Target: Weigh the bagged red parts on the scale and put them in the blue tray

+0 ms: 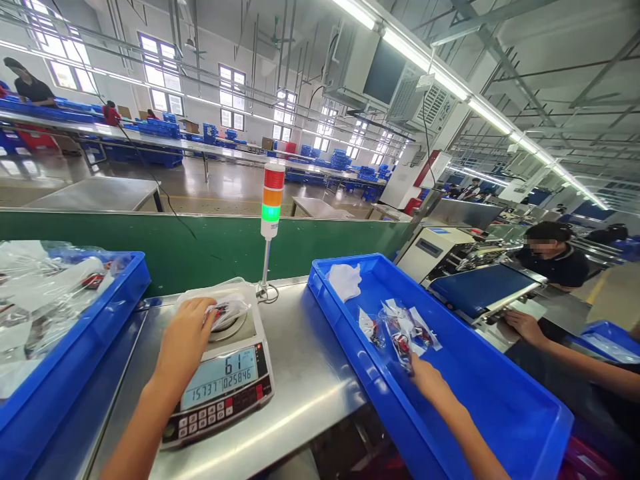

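Observation:
My left hand (189, 328) is closed on a clear plastic bag (234, 308) with dark and red parts inside, on the pan of a counting scale (220, 380). The scale's display reads 61 on top, with 15.737 and 0.25846 below. My right hand (431, 381) reaches into a blue bin (480, 393), its fingers closed on a small clear bag (401, 347) of red and dark parts. Several similar bags lie around it, and a crumpled white bag (344, 281) rests in the bin's far corner.
A blue bin (75, 360) of bagged parts stands at left. Behind the scale rises a signal light (271, 200), lit green, before a green partition (210, 247). At right, a co-worker's hand (527, 327) is beside a machine with a blue conveyor belt (485, 287).

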`<state>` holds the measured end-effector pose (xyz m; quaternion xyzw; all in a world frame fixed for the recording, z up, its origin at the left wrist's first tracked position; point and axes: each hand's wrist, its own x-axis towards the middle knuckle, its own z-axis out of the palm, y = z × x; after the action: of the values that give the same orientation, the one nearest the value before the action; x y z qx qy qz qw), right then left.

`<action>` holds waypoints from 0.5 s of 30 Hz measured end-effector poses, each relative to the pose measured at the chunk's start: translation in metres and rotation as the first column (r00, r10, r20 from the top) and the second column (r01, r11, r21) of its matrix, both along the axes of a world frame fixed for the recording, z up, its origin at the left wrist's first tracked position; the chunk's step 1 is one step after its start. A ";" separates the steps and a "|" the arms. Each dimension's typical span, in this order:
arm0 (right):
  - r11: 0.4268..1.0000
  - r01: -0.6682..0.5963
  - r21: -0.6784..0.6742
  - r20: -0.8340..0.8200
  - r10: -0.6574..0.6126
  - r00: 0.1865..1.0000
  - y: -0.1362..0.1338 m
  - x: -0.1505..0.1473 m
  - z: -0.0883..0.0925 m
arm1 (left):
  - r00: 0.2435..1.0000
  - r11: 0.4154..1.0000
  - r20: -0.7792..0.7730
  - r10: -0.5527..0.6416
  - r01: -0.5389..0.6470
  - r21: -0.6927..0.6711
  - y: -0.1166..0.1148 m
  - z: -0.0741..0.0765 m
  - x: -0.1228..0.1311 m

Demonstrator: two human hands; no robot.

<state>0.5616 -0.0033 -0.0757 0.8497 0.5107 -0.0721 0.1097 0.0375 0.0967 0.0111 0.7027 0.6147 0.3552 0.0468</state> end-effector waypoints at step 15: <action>0.430 -0.497 0.754 -0.124 0.836 0.535 0.078 -0.250 0.152 | 0.938 0.961 0.221 0.266 -0.277 0.019 -0.004 0.032 -0.040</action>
<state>0.3114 0.0747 0.0762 0.4949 0.8149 -0.0523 -0.2971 -0.0024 0.0924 0.0431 0.5692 0.6879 0.4479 0.0465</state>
